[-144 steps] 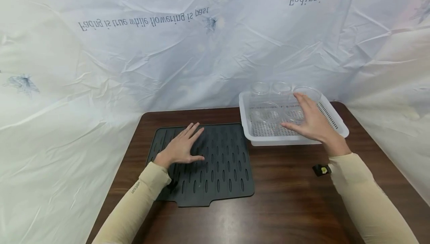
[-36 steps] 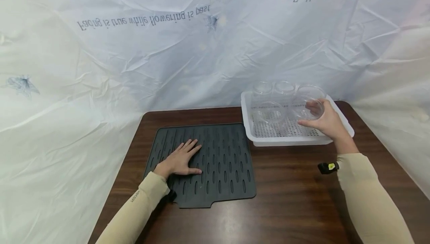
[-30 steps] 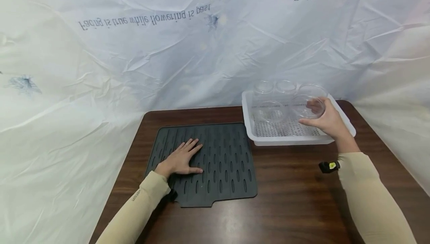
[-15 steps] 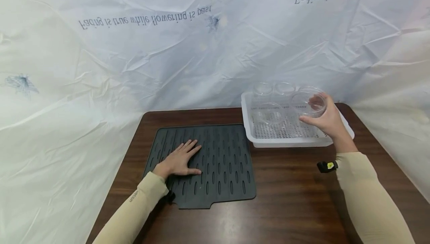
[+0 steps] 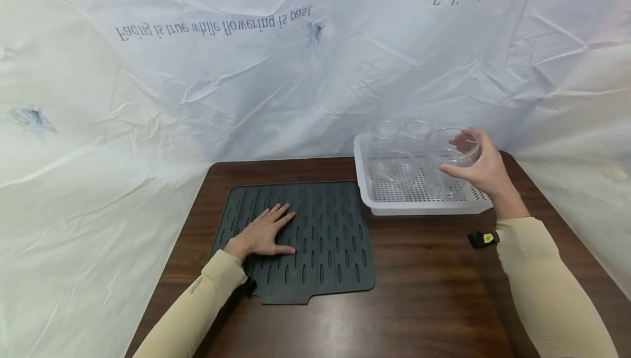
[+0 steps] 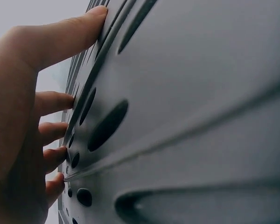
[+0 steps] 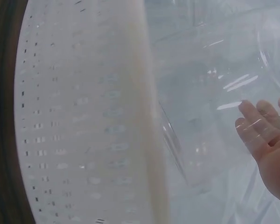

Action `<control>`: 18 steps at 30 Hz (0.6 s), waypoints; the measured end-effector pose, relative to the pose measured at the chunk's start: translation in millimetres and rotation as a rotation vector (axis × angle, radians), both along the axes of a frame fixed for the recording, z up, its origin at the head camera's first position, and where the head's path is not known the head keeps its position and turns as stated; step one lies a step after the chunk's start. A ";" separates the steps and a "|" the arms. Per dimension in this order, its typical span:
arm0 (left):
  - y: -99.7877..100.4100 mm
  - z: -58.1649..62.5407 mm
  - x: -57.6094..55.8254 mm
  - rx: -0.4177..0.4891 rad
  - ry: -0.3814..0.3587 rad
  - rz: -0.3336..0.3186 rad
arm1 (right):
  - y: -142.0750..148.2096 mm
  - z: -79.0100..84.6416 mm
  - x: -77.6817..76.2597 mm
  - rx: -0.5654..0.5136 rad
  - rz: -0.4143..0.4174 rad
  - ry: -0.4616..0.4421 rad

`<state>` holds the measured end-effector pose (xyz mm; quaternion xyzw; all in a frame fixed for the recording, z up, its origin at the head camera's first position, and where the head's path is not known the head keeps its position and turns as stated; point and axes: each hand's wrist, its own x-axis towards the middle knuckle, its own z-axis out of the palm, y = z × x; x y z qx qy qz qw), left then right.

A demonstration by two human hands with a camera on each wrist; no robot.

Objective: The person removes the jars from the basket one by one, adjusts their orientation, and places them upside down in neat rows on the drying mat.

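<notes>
My left hand (image 5: 263, 235) rests with spread fingers on a black drying mat (image 5: 325, 237) covered in raised oval ridges. In the left wrist view its fingertips touch the mat's surface (image 6: 186, 84). At the right, my right hand (image 5: 480, 166) grips a clear, round, wide-mouthed container (image 5: 443, 155) by its side, thumb at the front and fingers behind. That container is upright over the right part of a white perforated basket (image 5: 365, 183). In the right wrist view its clear wall (image 7: 210, 107) shows beyond the basket's rim, with the fingers (image 7: 261, 126) against it.
Two smaller clear containers (image 5: 386, 129) stand at the back of the basket, and another clear one (image 5: 396, 167) stands at its front left. Brown wood table (image 5: 419, 281) lies before the basket and mat. A white printed sheet (image 5: 276, 95) hangs behind the table.
My left hand has come down onto the mat. My right hand, earlier spread over the basket, has taken hold of the clear container and raised it a little.
</notes>
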<state>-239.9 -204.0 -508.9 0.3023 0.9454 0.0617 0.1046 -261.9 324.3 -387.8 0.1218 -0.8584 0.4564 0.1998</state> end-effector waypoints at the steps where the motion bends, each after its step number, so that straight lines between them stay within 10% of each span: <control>1: -0.1 0.3 0.0 -0.003 -0.002 0.001 | -0.1 1.6 -1.0 -0.003 0.008 0.006; 18: 5.3 7.4 -4.7 0.054 0.033 0.020 | -18.2 33.0 -3.7 0.075 0.069 0.074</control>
